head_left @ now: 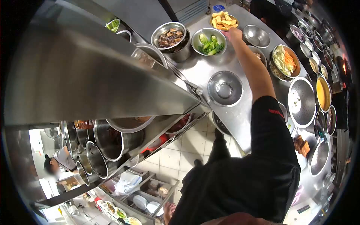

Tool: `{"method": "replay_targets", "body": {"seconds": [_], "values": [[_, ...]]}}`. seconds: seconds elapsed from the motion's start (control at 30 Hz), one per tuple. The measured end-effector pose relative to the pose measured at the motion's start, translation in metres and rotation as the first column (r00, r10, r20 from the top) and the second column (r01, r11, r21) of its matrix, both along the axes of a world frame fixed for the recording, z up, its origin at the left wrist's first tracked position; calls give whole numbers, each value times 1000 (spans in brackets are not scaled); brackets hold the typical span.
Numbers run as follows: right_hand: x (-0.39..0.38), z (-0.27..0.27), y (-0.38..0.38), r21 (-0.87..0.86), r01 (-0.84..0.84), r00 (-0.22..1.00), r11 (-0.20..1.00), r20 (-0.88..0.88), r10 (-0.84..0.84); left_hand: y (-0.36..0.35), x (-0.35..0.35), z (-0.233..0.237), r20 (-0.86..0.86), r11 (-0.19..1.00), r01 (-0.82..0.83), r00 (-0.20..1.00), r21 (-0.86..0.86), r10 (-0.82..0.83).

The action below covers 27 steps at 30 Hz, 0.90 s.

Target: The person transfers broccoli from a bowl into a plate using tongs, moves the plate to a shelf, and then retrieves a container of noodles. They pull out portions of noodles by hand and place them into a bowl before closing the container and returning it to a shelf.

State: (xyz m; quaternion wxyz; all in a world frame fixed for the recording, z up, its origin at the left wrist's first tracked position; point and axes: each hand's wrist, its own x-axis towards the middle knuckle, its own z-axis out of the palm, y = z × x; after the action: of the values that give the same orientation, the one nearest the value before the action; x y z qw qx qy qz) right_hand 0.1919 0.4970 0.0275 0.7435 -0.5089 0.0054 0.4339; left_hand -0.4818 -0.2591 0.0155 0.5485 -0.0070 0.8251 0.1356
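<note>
Right grip (234, 34), golden chunks (223, 21) just beside

On the bench (193, 69), far end: snack bowl (211, 24) w/ fried pieces (224, 18) in it. Greens bowl (194, 44) sits before it, a bit L; strip bowl (153, 38) L of that, on a pot (180, 56). Plain bowl (225, 89) nearer, approx. ctr. R side: veg bowl (298, 67), w/ a big perforated bowl (308, 101) before it. Shelving (168, 131) L of bench, prob. w/ pans (100, 161) on it.
</note>
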Motion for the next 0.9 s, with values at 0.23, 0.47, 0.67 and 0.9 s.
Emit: {"method": "replay_targets", "body": {"seconds": [0.23, 0.47, 0.67, 0.9], "values": [[27, 31, -96, -370, 551, -240, 748, 788, 566, -11, -30, -96, 316, 958, -108, 949, 267, 19], [56, 38, -118, -270, 487, -576, 830, 615, 538, 95, 16, -63, 533, 889, -131, 834, 439, -141], [-23, 67, -230, 20, 164, -750, 986, 652, 112, 135, 15, -75, -22, 667, 632, 732, 396, -681], [-120, 51, -339, -119, 134, -753, 984, 633, 179, 204, -31, -180, -287, 168, 898, 300, 408, -910]]}}
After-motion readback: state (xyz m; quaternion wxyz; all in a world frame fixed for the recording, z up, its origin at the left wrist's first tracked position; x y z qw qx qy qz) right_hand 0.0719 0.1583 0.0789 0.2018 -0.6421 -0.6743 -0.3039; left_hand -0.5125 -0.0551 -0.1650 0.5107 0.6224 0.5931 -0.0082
